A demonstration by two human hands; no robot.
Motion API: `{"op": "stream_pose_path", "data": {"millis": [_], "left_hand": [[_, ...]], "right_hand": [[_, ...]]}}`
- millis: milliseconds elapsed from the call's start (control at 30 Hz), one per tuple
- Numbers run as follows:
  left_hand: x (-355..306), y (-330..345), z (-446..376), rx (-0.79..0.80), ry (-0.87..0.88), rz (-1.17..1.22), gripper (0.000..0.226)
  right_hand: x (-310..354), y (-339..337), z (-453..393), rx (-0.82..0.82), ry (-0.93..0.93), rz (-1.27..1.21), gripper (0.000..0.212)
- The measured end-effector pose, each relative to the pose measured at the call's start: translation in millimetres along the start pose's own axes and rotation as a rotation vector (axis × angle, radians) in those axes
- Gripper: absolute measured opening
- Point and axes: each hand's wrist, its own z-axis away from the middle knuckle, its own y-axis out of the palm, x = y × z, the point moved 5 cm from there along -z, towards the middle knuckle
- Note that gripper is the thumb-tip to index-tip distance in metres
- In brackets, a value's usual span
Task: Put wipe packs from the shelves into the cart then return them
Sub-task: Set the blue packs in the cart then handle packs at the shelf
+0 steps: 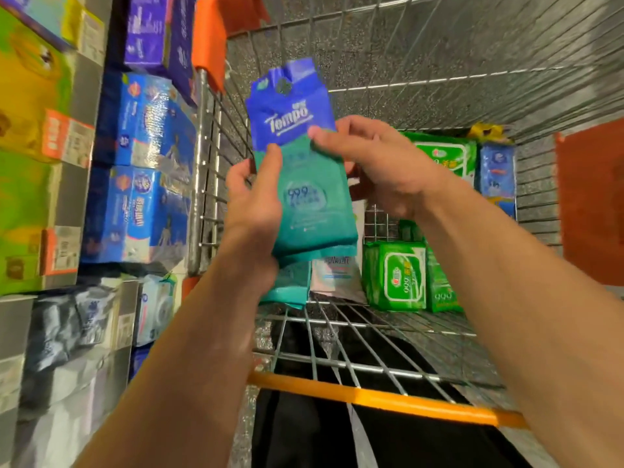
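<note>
A blue and teal Tempo wipe pack (304, 170) is held upright over the wire cart (422, 79). My left hand (253, 211) grips its left edge and lower part. My right hand (374, 160) pinches its right side near the top of the teal area. A second teal pack (290, 282) shows just beneath it, partly hidden. Inside the cart lie green wipe packs (398, 275), a larger green pack (445, 157), a white pack (334, 271) and a blue pack (496, 170).
Shelves (98, 197) on the left carry blue tissue packs (141, 211), purple boxes (155, 32) and green and yellow boxes (23, 96). The cart's orange handle (388, 396) crosses near me. An orange corner guard (209, 35) sits on the cart's far left.
</note>
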Motion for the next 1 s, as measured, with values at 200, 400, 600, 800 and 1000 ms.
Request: {"op": "stream_pose_path", "data": {"millis": [200, 400, 600, 800, 1000], "left_hand": [[-12, 5, 10, 0.064, 0.174, 0.026, 0.030], [-10, 3, 8, 0.060, 0.174, 0.003, 0.038], [-8, 3, 9, 0.095, 0.127, 0.067, 0.039], [-6, 2, 6, 0.112, 0.152, 0.089, 0.042], [-2, 0, 8, 0.112, 0.177, 0.080, 0.046]], "right_hand": [[-68, 4, -17, -0.292, 0.306, -0.336, 0.042], [-117, 61, 13, -0.142, 0.577, -0.230, 0.025], [-124, 53, 14, -0.162, 0.522, -0.170, 0.031], [-114, 58, 13, -0.173, 0.368, -0.167, 0.036], [-101, 32, 8, -0.160, 0.370, -0.287, 0.028]]}}
